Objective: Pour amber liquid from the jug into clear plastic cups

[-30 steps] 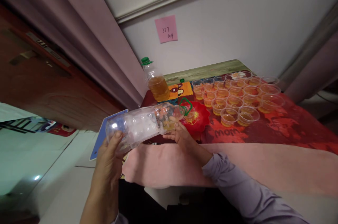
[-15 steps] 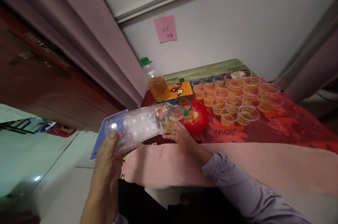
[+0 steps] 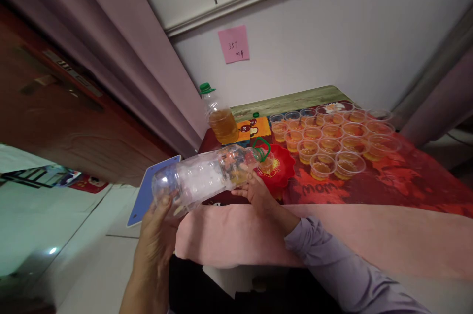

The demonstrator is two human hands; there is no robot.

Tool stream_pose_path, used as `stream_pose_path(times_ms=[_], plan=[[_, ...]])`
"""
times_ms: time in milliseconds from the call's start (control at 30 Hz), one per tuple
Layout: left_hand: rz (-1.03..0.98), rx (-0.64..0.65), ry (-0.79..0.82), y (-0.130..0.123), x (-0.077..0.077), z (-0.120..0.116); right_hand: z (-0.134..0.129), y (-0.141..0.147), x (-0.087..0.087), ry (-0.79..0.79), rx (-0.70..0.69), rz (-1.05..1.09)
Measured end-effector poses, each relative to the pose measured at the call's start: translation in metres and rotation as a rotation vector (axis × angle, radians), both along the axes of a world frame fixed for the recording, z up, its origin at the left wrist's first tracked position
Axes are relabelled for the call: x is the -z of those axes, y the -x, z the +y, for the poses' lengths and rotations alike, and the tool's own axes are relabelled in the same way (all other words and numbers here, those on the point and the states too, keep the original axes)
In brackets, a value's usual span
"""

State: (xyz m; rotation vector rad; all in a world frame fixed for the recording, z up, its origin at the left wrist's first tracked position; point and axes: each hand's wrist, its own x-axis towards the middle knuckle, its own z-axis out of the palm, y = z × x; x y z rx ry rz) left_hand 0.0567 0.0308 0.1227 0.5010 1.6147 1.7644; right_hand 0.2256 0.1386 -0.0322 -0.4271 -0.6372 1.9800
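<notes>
A large clear plastic bottle (image 3: 201,176) lies tilted nearly level, its green-ringed neck pointing right. My left hand (image 3: 160,220) grips its base. Around the underside near the neck, my right hand (image 3: 258,193) is closed on the bottle, with its thumb on the near side. A little yellowish liquid shows near the shoulder. The mouth is over a clear plastic cup (image 3: 269,163) in a red scalloped tray (image 3: 286,171); whether liquid is flowing I cannot tell. To the right stand several clear cups (image 3: 321,166) holding amber liquid.
Behind stands another bottle (image 3: 223,126) with a green cap, partly filled with amber liquid. A loose green cap (image 3: 255,115) lies near it. A pink cloth (image 3: 332,230) covers the table's front edge. A pink note (image 3: 234,44) is on the wall; a wooden door (image 3: 74,122) is at left.
The whole view has shifted slightly. Both hands keep their hold on the bottle, which stays tilted over the red tray, its base end slightly lower in the picture.
</notes>
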Motion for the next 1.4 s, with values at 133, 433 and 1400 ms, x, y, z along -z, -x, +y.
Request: stream_pose_path(times_ms=[133, 433, 1400], plan=[[-0.053, 0.008, -0.007, 0.007, 0.011, -0.004, 0.001, -0.005, -0.004, -0.006, 0.008, 0.004], [-0.05, 0.009, -0.146, -0.004, 0.012, 0.006, 0.003, -0.001, -0.015, 0.073, 0.052, 0.11], [0.054, 0.184, -0.02, -0.1, -0.015, 0.107, -0.019, 0.011, -0.006, -0.559, -0.294, -0.531]])
